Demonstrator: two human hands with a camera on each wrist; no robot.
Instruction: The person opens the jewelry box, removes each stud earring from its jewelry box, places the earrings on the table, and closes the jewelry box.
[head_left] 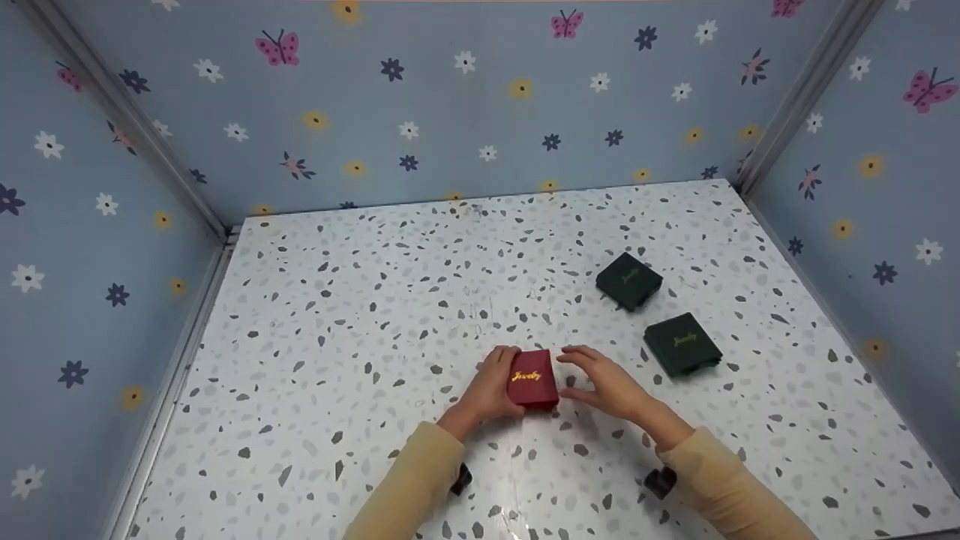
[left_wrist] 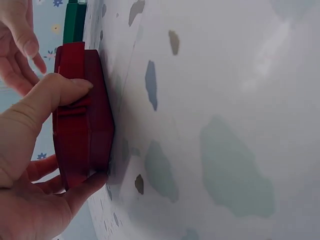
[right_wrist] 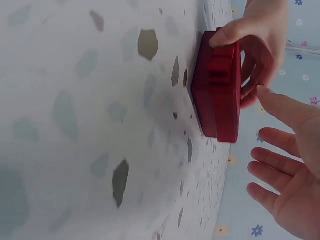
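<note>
Left grip [head_left: 489, 386] holds the red box [head_left: 535, 381] toward the desk's [head_left: 337, 337] front edge, head view; right grip [head_left: 606, 384] stands wide just beside it, two green boxes [head_left: 682, 352] nearer the right edge. Left wrist view: thumb [left_wrist: 57, 92] against the box's side. Right wrist view: fingers [right_wrist: 281, 141] apart from it.

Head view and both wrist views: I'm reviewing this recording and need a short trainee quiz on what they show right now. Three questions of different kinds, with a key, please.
1. Which hand grips the red box?
2. True or false: the farther green box and the nearer green box lie apart from each other on the speckled tabletop.
3. Pick one. The gold word on top of the red box reads: A) Watch, B) Jewelry, C) Gift.

Key:
1. The left hand; the right hand is beside the box without gripping it.
2. True.
3. B.
</note>
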